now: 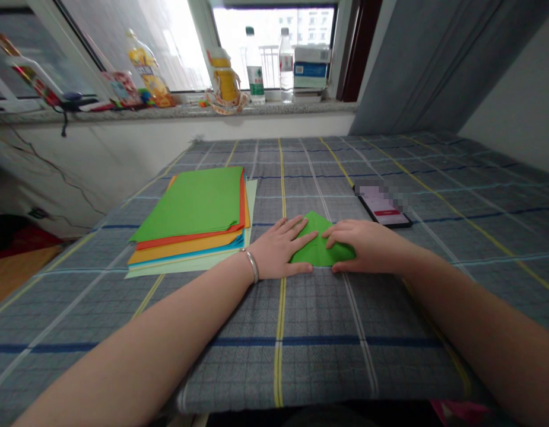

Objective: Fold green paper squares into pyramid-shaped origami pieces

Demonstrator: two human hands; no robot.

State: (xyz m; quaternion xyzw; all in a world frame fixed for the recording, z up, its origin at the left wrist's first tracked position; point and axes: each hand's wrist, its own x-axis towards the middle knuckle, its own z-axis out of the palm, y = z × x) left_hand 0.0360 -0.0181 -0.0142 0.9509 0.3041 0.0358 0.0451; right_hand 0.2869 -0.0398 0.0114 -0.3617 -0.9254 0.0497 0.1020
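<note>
A piece of green paper [319, 254], folded to a peak at its far side, lies on the checked cloth in front of me. My left hand [276, 248] rests flat over its left part, fingers spread and pressing it down. A silver bangle [253, 267] circles that wrist. From the other side, my right hand [374, 246] curls its fingers over the paper's right part, with the thumb at the near edge. The right corner is partly hidden under this hand.
Left of my hands lies a stack of coloured paper [198, 201], green on top. A phone [381, 204] lies at the right on the checked cloth [238, 367]. Bottles [255, 71], a yellow flask [225, 80] and boxes [310, 68] line the windowsill.
</note>
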